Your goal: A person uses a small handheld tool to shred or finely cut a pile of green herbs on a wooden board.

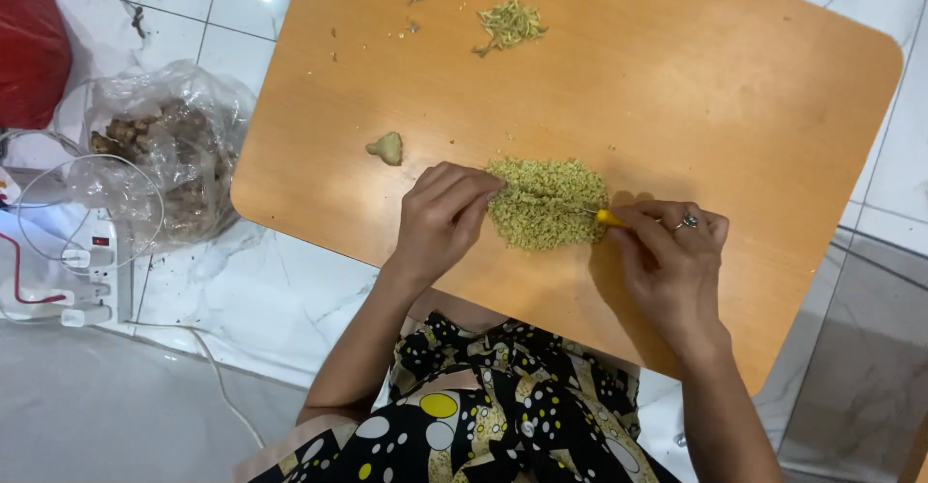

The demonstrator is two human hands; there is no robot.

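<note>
A heap of finely chopped yellow-green bits [548, 203] lies on the low orange-brown wooden table [735, 87]. My left hand [440, 217] rests against the heap's left side, fingers curled over its edge. My right hand [670, 251], wearing a ring, grips a knife with a yellow handle [609, 218]; its thin blade lies across the heap and is mostly hidden in it. A small peeled chunk of ginger [387, 147] sits to the left of the heap, apart from my left hand.
A smaller pile of shredded strips [508, 26] and a few crumbs lie at the table's far side. On the white tiled floor to the left stand a clear plastic bag of ginger roots [164, 149], a white power strip with cables [92, 270] and a red bag [29, 53].
</note>
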